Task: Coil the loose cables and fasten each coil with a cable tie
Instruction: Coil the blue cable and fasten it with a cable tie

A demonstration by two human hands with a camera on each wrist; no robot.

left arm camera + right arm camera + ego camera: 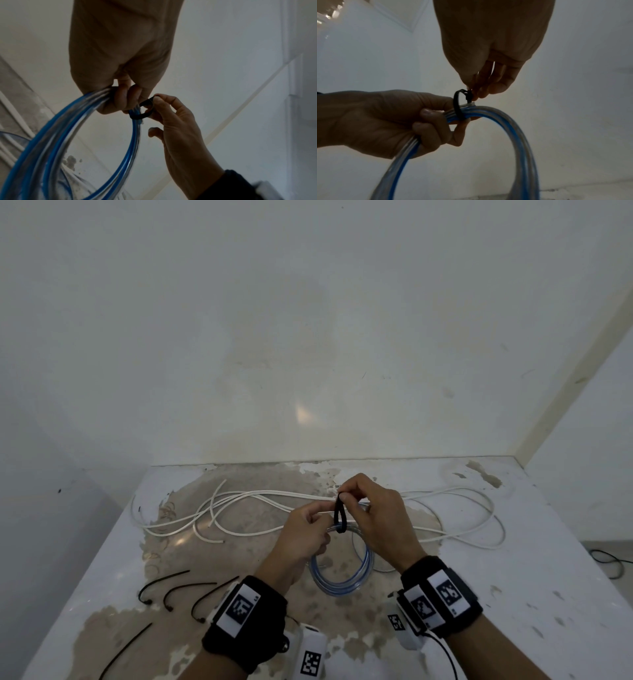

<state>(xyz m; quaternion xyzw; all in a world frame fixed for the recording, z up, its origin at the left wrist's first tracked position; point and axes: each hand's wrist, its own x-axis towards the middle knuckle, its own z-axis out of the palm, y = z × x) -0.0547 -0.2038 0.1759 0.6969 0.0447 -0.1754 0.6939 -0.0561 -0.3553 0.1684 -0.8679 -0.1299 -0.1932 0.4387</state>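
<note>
Two hands work above the tabletop (513,542): left hand (305,529) clamps the springy blue coil (342,580); right hand (376,518) pinches the cable tie (339,513) looped around it.

A: The head view looks forward and down over the table (513,594), both wrists near.

B: Each wrist view looks up from close below its own hand; all share the blue coil (72,135) and black tie (458,106).
</note>
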